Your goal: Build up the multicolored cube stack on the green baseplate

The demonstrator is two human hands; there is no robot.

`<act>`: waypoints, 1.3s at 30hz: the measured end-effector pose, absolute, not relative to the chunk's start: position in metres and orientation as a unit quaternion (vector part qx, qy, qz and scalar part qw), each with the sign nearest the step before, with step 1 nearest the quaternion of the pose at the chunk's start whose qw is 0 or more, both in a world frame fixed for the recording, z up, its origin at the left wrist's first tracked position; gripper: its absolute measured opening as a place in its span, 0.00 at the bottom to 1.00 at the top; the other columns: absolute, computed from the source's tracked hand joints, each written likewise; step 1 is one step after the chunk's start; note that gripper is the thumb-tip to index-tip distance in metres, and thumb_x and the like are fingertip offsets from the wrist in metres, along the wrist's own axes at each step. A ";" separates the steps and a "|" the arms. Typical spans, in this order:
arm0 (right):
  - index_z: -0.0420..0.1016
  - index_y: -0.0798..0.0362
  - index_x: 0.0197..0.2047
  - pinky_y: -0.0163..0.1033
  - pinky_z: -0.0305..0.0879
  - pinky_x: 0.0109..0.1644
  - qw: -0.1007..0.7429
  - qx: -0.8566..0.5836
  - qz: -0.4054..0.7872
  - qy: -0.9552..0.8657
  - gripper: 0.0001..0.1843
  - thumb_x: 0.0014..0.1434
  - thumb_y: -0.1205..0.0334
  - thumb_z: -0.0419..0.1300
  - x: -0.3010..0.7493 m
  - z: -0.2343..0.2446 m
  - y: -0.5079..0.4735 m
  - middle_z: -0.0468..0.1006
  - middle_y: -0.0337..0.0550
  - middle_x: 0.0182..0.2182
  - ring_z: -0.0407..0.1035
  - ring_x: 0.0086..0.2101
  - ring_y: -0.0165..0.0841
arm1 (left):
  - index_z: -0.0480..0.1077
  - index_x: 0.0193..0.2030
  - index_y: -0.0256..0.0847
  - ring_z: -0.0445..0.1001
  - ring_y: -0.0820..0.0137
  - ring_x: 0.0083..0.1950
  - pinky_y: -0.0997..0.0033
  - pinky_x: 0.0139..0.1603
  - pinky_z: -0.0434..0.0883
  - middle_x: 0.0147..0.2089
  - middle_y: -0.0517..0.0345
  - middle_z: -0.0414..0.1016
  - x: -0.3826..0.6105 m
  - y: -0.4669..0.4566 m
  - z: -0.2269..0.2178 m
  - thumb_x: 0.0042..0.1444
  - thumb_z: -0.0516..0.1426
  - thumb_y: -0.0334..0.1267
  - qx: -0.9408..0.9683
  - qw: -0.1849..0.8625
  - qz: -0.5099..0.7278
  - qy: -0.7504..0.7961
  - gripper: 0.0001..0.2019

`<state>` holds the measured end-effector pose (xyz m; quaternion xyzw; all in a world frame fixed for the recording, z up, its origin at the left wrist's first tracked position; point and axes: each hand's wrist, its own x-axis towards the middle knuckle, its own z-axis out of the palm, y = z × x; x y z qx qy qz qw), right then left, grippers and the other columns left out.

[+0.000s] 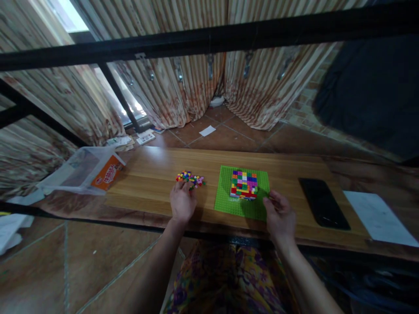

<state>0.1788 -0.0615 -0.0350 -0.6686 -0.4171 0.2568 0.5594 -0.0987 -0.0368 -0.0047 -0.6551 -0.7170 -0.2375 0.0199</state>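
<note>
A green baseplate (225,201) lies on the wooden table (150,174) and carries a block built of many small coloured bricks (244,183). To its left lies a loose heap of small coloured bricks (190,178). My left hand (182,202) rests at the near edge of that heap, fingers curled down onto the bricks; what they pinch is hidden. My right hand (280,214) sits at the baseplate's right front corner, fingers curled and touching its edge.
A black phone (323,202) lies right of the baseplate, and a white sheet (376,218) beyond it. A clear plastic box with an orange label (85,171) stands at the table's left end. Black frame bars (209,39) cross overhead. Curtains hang behind.
</note>
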 end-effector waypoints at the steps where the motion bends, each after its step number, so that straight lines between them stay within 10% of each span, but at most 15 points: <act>1: 0.74 0.55 0.49 0.49 0.68 0.44 0.556 -0.669 0.258 -0.419 0.26 0.52 0.47 0.63 0.178 -0.035 -0.062 0.79 0.52 0.40 0.73 0.36 0.39 | 0.74 0.43 0.42 0.73 0.60 0.48 0.60 0.50 0.69 0.46 0.48 0.75 -0.097 -0.035 -0.003 0.56 0.55 0.35 -0.657 0.022 -0.228 -0.718 0.09; 20: 0.76 0.55 0.47 0.46 0.68 0.43 0.532 -0.673 0.247 -0.450 0.21 0.54 0.51 0.61 0.174 -0.035 -0.063 0.79 0.50 0.39 0.72 0.35 0.37 | 0.75 0.42 0.40 0.71 0.56 0.51 0.54 0.52 0.67 0.49 0.47 0.74 -0.067 -0.024 -0.001 0.59 0.54 0.35 -0.678 0.010 -0.231 -0.698 0.10; 39: 0.79 0.47 0.41 0.41 0.69 0.47 0.503 -0.534 0.279 -0.619 0.07 0.61 0.59 0.59 0.139 0.010 -0.075 0.79 0.41 0.38 0.73 0.40 0.34 | 0.77 0.37 0.39 0.75 0.71 0.39 0.72 0.43 0.71 0.37 0.56 0.79 0.011 -0.064 0.004 0.54 0.59 0.37 -0.506 -0.473 -0.503 -0.517 0.06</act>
